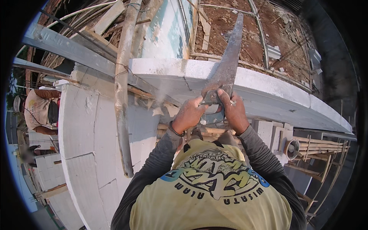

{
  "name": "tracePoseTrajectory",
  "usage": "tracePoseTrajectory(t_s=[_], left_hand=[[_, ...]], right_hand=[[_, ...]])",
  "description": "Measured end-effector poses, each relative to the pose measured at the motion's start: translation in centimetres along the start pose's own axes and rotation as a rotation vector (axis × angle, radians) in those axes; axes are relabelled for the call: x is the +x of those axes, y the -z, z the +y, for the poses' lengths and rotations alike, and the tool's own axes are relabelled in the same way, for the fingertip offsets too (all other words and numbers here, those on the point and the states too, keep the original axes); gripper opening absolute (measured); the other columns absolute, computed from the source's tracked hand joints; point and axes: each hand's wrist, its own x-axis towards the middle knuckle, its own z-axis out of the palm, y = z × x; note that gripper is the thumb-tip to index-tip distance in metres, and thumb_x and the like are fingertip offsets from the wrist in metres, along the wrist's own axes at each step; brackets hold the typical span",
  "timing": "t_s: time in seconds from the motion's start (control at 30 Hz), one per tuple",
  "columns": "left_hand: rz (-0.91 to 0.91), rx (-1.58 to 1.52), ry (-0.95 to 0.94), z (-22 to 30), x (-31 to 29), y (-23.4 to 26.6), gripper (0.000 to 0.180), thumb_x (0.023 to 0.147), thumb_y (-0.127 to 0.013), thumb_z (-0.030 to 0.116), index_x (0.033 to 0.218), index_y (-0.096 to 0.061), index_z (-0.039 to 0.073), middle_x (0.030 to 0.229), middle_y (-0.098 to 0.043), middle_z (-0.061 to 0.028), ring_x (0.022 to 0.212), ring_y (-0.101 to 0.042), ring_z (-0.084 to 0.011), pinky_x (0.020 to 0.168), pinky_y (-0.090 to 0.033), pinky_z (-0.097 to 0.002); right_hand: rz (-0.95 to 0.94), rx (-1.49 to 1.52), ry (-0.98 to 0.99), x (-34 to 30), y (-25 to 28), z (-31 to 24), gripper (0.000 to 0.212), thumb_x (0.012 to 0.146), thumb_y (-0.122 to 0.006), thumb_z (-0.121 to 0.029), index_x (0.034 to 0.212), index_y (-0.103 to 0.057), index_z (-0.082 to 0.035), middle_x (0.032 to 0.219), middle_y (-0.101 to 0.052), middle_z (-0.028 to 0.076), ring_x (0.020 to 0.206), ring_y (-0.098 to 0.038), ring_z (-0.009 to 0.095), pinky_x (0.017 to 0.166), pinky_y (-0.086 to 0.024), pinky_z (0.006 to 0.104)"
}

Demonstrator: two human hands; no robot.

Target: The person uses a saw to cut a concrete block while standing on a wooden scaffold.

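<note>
We're looking down over a big white block wall (82,126) that curves away at our left, with a grey cement ledge (268,96) running across in front of us, and the ground lies far below. A bamboo pole (122,92) stands against the wall, tied near its upper part, and more bamboo scaffolding (320,147) pokes out at the lower right. Over at the far left another person (40,111) in a light shirt is bent at the wall's edge. Now the work itself: we've got a long, rusty saw blade (226,61) pointing up and away from us, its handle end down at the ledge. Our left hand (189,114) is closed around the handle from the left, and our right hand (234,111) clamps it from the right, fingers curled tight, both dusted with white. By the look of it, we're mid-cut or mid-scrape on the ledge; the next stroke wants a firm two-handed pull and steady footing this high up. As for containers, we see none up here.
</note>
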Motion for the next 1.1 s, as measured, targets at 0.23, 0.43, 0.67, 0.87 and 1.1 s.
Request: tracePoseTrajectory(t_s=[0.23, 0.43, 0.67, 0.87, 1.1], left_hand=[[0.118, -0.307, 0.361, 0.3, -7.7, 0.7, 0.032, 0.091, -0.060, 0.017, 0.115, -0.067, -0.003, 0.095, -0.071, -0.0117, 0.083, -0.065, -0.0164, 0.077, -0.051, -0.0324], [0.058, 0.305, -0.228, 4.3, -3.0, -3.3, 0.028, 0.093, -0.060, 0.018, 0.112, -0.065, -0.002, 0.093, -0.068, -0.0202, 0.085, -0.067, -0.0331, 0.076, -0.051, -0.0413], [0.048, -0.045, 0.144, 4.3, -2.8, -6.4, 0.033, 0.093, -0.057, 0.015, 0.121, -0.064, -0.003, 0.095, -0.069, -0.0113, 0.086, -0.066, -0.0157, 0.077, -0.051, -0.0333], [0.146, -0.298, 0.405, 7.5, -3.7, -9.4, 0.031, 0.092, -0.060, 0.014, 0.116, -0.065, -0.004, 0.098, -0.070, -0.0091, 0.086, -0.065, -0.0150, 0.078, -0.051, -0.0319], [0.144, -0.302, 0.461, 7.8, -3.4, -8.8, 0.028, 0.091, -0.063, 0.016, 0.113, -0.068, 0.000, 0.094, -0.070, -0.0108, 0.080, -0.063, -0.0171, 0.074, -0.050, -0.0316]], right_hand=[[-0.149, -0.088, 0.045, -0.2, -6.2, 6.8, 0.045, 0.099, -0.058, -0.037, 0.102, -0.064, 0.008, 0.083, -0.067, 0.025, 0.080, -0.070, 0.036, 0.069, -0.053, 0.0428], [-0.092, 0.060, -0.018, -2.9, 3.6, 1.5, 0.047, 0.099, -0.059, -0.037, 0.101, -0.063, 0.010, 0.081, -0.066, 0.024, 0.080, -0.069, 0.033, 0.072, -0.053, 0.0431], [-0.101, -0.093, 0.092, -1.4, 4.5, 7.4, 0.049, 0.098, -0.060, -0.040, 0.100, -0.063, 0.008, 0.080, -0.067, 0.028, 0.075, -0.068, 0.044, 0.068, -0.053, 0.0462], [-0.155, -0.116, 0.084, -2.7, 6.5, 6.6, 0.052, 0.099, -0.057, -0.041, 0.098, -0.062, 0.011, 0.082, -0.066, 0.031, 0.073, -0.067, 0.044, 0.063, -0.053, 0.0476], [-0.296, -0.094, -0.084, -1.7, 6.1, 6.9, 0.069, 0.096, -0.059, -0.051, 0.101, -0.058, 0.018, 0.095, -0.064, 0.036, 0.071, -0.069, 0.041, 0.057, -0.054, 0.0423]])
